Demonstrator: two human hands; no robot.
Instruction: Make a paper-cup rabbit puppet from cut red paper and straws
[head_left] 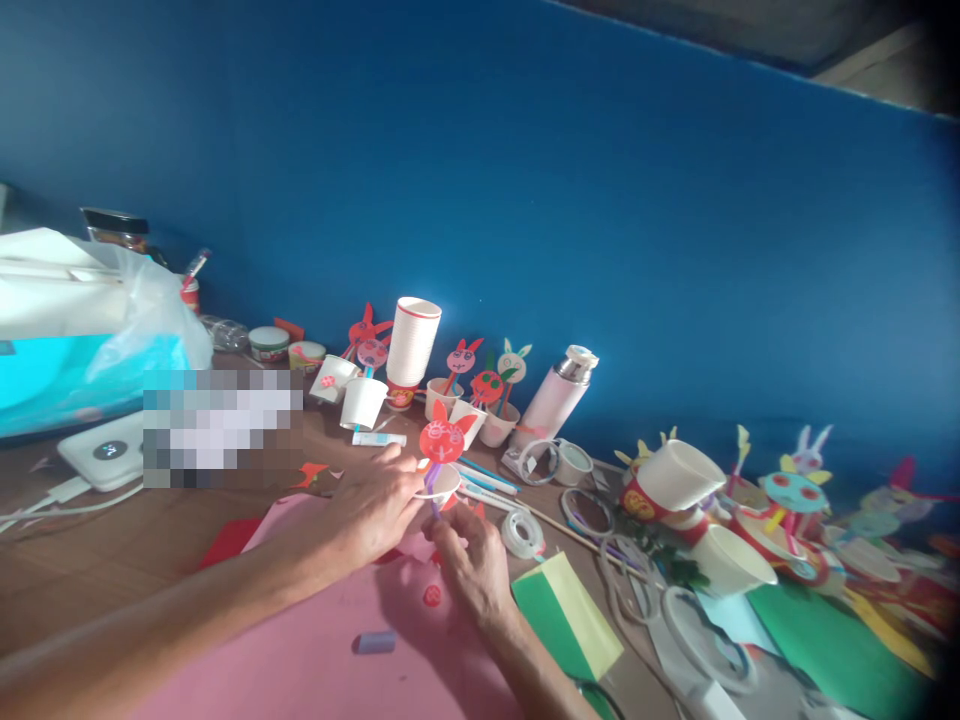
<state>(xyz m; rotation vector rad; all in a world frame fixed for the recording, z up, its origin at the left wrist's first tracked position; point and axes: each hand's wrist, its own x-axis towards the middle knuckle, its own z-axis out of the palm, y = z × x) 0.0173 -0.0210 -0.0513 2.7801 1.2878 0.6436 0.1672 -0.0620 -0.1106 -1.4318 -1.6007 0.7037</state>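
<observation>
In front of me is a red paper animal face (pixel 442 441) with two pointed ears, fixed to a purple straw (pixel 433 478). The straw runs down past a small white paper cup (pixel 445 484). My left hand (pixel 381 500) is closed on the cup's left side, its fingertips partly hidden. Below the cup, my right hand (pixel 471 558) pinches the lower part of the straw between thumb and fingers. Beneath both hands lies a pink paper sheet (pixel 322 640), with a small red round piece (pixel 432 596) and a short purple piece (pixel 375 642) on it.
Cups with paper animal faces (pixel 465 356), a stack of cups (pixel 414 340) and a pink thermos (pixel 556 398) stand along the blue wall. Right of my hands are a tape roll (pixel 523 534), green-yellow paper (pixel 568 614) and tangled cable. A white power bank (pixel 105 450) lies left.
</observation>
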